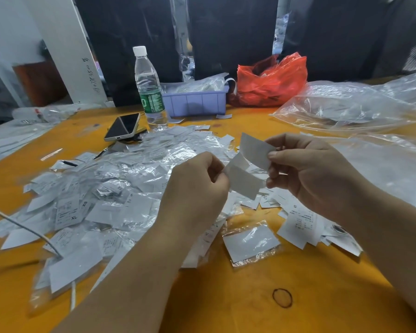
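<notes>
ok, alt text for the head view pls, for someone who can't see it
The left hand and right hand each pinch white labels above an orange table. Under them lies a heap of size labels and clear plastic sleeves; behind it are a water bottle, a phone, a purple bin and a red bag.

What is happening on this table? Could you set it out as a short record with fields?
Work: handling white paper tags above a heap of them
Left hand: pinches the lower tag
Right hand: pinches the upper tag
Table: orange, strewn with a pile of tags and clear bags
Behind the pile: phone, water bottle, purple bin, red bag
Near edge: rubber band
</notes>
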### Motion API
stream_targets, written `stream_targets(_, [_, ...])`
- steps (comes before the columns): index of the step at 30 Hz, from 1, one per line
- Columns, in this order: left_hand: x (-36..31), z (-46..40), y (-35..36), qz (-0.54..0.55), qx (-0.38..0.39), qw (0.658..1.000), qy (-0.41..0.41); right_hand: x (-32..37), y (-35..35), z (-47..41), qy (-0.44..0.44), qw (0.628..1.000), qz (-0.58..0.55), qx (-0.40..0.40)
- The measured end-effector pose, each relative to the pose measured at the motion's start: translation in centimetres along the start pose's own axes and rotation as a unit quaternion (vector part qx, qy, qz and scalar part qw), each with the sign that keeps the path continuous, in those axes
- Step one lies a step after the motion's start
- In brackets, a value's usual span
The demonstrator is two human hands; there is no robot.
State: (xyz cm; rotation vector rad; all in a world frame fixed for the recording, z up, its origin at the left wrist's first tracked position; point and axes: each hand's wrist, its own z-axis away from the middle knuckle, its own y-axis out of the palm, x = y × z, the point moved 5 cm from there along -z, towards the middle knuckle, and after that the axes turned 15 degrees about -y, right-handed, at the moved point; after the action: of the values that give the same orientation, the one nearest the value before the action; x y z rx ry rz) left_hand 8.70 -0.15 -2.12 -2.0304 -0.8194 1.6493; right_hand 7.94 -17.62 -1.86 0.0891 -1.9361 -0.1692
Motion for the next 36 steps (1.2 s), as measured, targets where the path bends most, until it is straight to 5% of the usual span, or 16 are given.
stream_targets(5, [-1.4,0.6,-0.1,-0.113,-0.086,0.983,0.113,-0.4,-0.3,0.0,0.013,0.999,0.039,-0.011])
stream_targets(9, [-2.3,1.4,1.4,-0.170,-0.030,0.970,0.170,-0.4,-0.5,0.0,0.018,0.998,0.055,-0.022])
stream_targets(13, [-1.3,0.9,2.4,-0.225,0.047,0.964,0.136,-0.4,-0.6,0.0,0.020,0.998,0.054,-0.037])
stream_targets(19, [-1.3,0.3,0.8,-0.013,0.122,0.992,0.016,1.4,-0.6,0.4,-0.134,0.964,0.228,0.006])
stream_targets(23, [-0.7,-0.4,0.5,0.175,0.156,0.964,-0.124,1.8,0.1,0.8,-0.188,0.945,0.265,0.037])
stream_targets(31, [0.5,-0.4,0.6,0.221,0.185,0.942,-0.171,3.2,1.1,1.6,-0.316,0.861,0.391,0.072])
stream_targets(36, [0.5,-0.4,0.2,0.223,0.163,0.949,-0.151,3.3,1.1,1.7,-0.320,0.862,0.387,0.070])
